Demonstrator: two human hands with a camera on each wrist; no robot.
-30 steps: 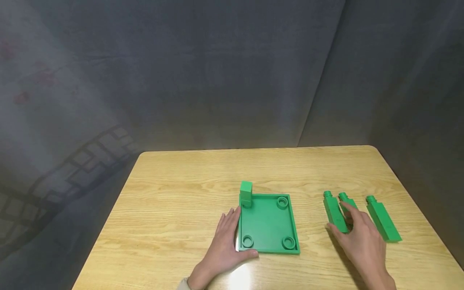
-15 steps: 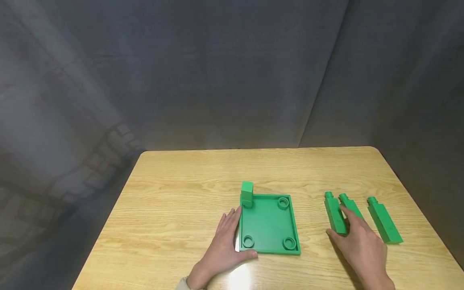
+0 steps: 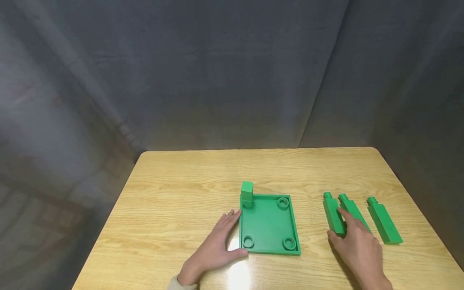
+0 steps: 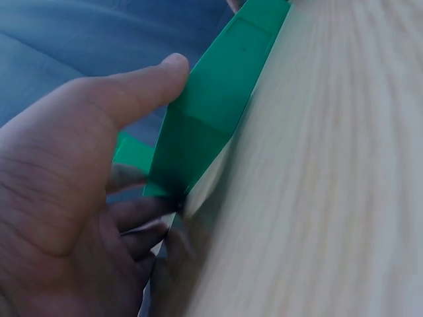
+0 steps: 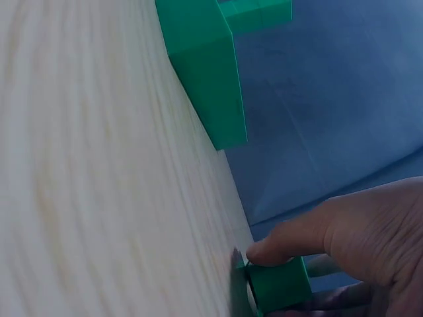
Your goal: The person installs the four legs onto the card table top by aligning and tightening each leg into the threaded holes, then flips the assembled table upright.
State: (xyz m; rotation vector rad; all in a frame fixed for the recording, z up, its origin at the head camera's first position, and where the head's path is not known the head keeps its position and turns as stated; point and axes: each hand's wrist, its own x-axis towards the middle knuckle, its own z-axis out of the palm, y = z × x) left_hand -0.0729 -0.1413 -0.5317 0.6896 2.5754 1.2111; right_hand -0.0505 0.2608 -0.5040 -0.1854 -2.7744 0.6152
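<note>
1. My left hand [image 3: 214,251] rests flat with straight fingers against the tray [image 3: 269,225] at mid-desk.
2. One peg [image 3: 247,194] stands in its far-left socket; three sockets are unfilled.
3. My right hand [image 3: 359,245] pinches the leftmost of three lying pegs [image 3: 333,214].

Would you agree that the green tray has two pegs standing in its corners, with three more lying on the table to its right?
Not quite: only one peg stands in the tray, at its far left corner; the other three corner sockets are empty. The head view shows this. Three more pegs do lie on the table to its right, as you said.
</note>
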